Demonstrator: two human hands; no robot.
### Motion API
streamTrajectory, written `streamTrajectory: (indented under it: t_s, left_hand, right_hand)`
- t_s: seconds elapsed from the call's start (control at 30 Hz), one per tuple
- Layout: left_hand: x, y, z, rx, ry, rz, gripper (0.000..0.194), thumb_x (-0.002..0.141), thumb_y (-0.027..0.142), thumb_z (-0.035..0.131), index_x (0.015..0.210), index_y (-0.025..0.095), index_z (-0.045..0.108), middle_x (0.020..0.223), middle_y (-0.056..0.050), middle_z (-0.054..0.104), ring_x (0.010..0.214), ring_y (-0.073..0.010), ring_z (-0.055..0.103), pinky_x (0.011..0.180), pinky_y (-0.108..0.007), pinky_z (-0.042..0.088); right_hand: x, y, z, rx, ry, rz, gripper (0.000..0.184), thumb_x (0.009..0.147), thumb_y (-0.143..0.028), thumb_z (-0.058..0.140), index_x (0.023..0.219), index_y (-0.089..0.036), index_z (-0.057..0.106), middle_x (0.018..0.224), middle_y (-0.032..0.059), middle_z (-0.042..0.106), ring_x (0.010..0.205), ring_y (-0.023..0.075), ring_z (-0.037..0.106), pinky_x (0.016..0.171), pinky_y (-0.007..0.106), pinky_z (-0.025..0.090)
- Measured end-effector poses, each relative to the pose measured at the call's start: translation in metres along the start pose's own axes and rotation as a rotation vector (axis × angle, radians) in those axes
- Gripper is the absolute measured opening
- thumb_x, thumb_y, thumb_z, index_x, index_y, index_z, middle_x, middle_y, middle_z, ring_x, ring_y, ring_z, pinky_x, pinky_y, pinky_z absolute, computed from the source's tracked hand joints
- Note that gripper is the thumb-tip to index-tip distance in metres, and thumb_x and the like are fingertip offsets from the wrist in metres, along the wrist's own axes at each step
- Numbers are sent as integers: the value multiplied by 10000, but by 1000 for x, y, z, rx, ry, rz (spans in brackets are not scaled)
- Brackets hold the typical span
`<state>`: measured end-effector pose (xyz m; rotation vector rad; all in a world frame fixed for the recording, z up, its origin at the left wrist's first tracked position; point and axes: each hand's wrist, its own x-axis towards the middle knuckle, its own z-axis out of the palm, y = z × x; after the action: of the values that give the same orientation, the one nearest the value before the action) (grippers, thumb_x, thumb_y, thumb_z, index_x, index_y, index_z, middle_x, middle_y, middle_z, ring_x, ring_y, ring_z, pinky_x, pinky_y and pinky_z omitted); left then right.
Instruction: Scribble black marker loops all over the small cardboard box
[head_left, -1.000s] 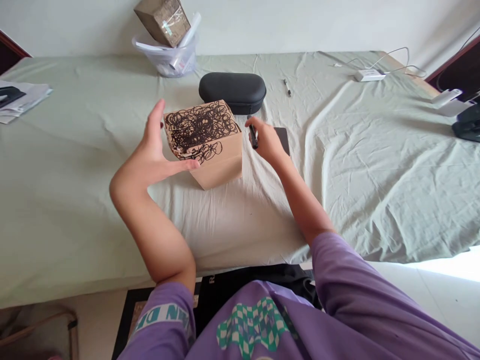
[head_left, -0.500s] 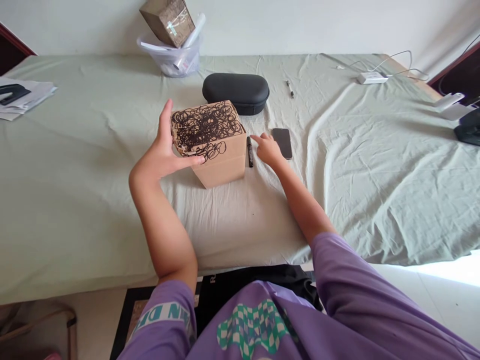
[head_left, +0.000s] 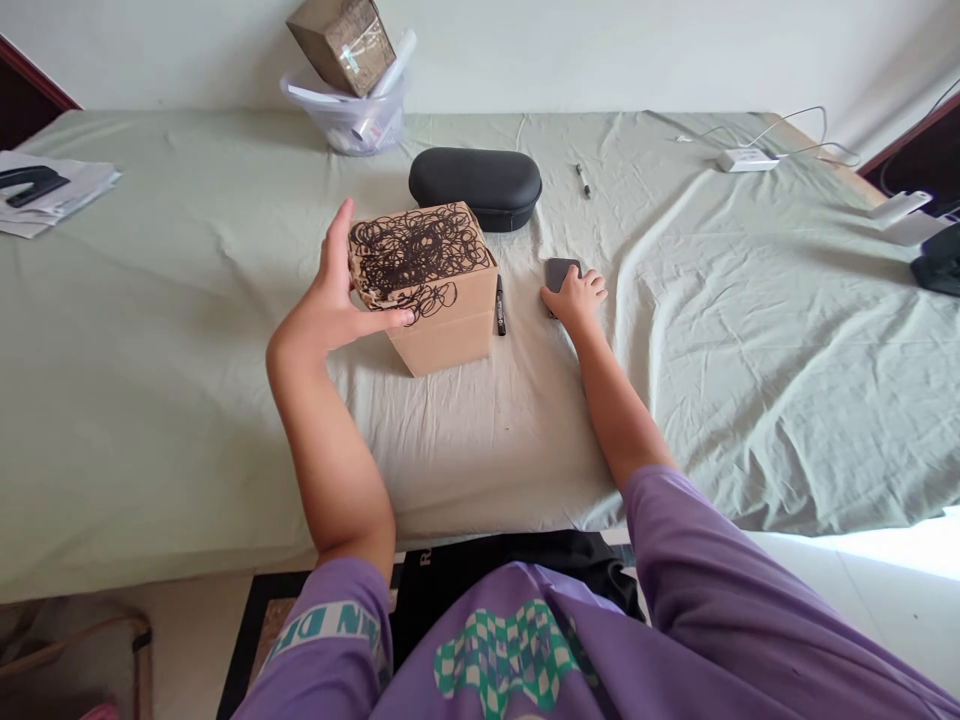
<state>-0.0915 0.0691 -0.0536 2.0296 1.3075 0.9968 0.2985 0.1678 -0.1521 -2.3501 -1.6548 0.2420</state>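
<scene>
A brown cardboard box stands on the cloth-covered table, its top covered in black looping scribbles that run over onto the front. My left hand grips its left end, thumb on the front face and fingers along the far left side. To the box's right, a black marker pen lies on the cloth, partly hidden by the box. My right hand is over a dark smartphone, thumb at its left edge and fingers across to the right; the phone's lower part is covered.
Behind the box lies a black hard case. A slim pen is to its right. At the back, a clear plastic tub holds a taped box. A white power strip with cables and papers lie at the sides.
My right hand has moved right, from beside the marker onto the smartphone. The marker stays on the cloth. My left hand keeps its hold on the box.
</scene>
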Motion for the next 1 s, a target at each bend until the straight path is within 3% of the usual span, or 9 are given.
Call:
streamTrajectory:
  t_s: [0.23, 0.33, 0.4, 0.5, 0.57, 0.67, 0.83, 0.93, 1.0]
  left_hand:
    - [1, 0, 2, -4, 10, 20, 1551, 652, 550, 1059, 1794, 418, 18, 1855, -127, 204, 1657, -428, 387, 1397, -708, 314]
    - [3, 5, 4, 12, 23, 91, 1530, 654, 583, 1052, 1791, 391, 47, 1863, -119, 180, 1679, -420, 341, 1406, -665, 328]
    - [4, 9, 6, 55, 48, 152, 1525, 657, 599, 1049, 1793, 322, 71, 1850, -145, 184, 1691, -418, 309, 1427, -633, 299]
    - [7, 15, 10, 110, 102, 216, 1505, 665, 585, 1052, 1783, 237, 107, 1828, -184, 168, 1690, -428, 288, 1433, -592, 305]
    - [9, 17, 12, 122, 120, 235, 1479, 675, 557, 1053, 1776, 224, 122, 1793, -185, 205, 1686, -422, 286, 1421, -571, 337]
    - [11, 16, 13, 135, 112, 230, 1470, 675, 547, 1052, 1768, 247, 115, 1747, -164, 261, 1676, -399, 284, 1429, -583, 317]
    - [12, 12, 14, 142, 99, 217, 1492, 676, 611, 1049, 1767, 209, 114, 1734, -177, 273, 1683, -404, 251, 1455, -597, 225]
    - [14, 3, 16, 103, 116, 214, 1567, 632, 690, 1054, 1777, 199, 102, 1742, -197, 253, 1685, -438, 243, 1441, -621, 240]
    - [17, -7, 18, 62, 128, 216, 1636, 563, 751, 1055, 1784, 242, 94, 1745, -205, 244, 1672, -456, 274, 1391, -650, 345]
  right_hand:
    - [-2, 0, 3, 173, 115, 71, 868, 833, -329, 765, 1587, -75, 417, 1519, 303, 498, 1395, 429, 523, 1185, 553, 394]
    - [2, 1, -1, 522, 173, 51, 1014, 773, -280, 824, 1639, -86, 333, 1601, 305, 437, 1417, 378, 554, 1173, 489, 481]
    - [6, 0, -3, 849, 164, 55, 857, 796, -331, 820, 1537, -113, 448, 1524, 246, 538, 1380, 330, 596, 1109, 436, 561]
    - [12, -3, -8, 1150, 26, 48, 302, 908, -422, 652, 1123, -213, 613, 1127, 108, 701, 1089, 256, 699, 891, 397, 647]
    - [14, -7, -18, 1349, -56, -3, 187, 914, -447, 585, 928, -262, 557, 963, 64, 685, 971, 235, 698, 825, 393, 640]
    - [5, -15, -44, 1628, -117, -147, 315, 917, -586, 520, 921, -274, 566, 1019, 84, 727, 1101, 264, 712, 868, 443, 611]
    - [-39, -37, -107, 1560, -274, -469, 679, 787, -906, 427, 949, -290, 661, 1324, 164, 765, 1266, 317, 634, 920, 479, 529]
    - [-80, -56, -130, 1759, -457, -573, 693, 722, -883, 617, 1105, -306, 649, 1332, 141, 747, 1096, 321, 626, 857, 487, 558]
    - [-111, -70, -134, 1875, -643, -497, 706, 819, -888, 532, 1193, -303, 654, 1230, 117, 756, 972, 278, 605, 810, 449, 563]
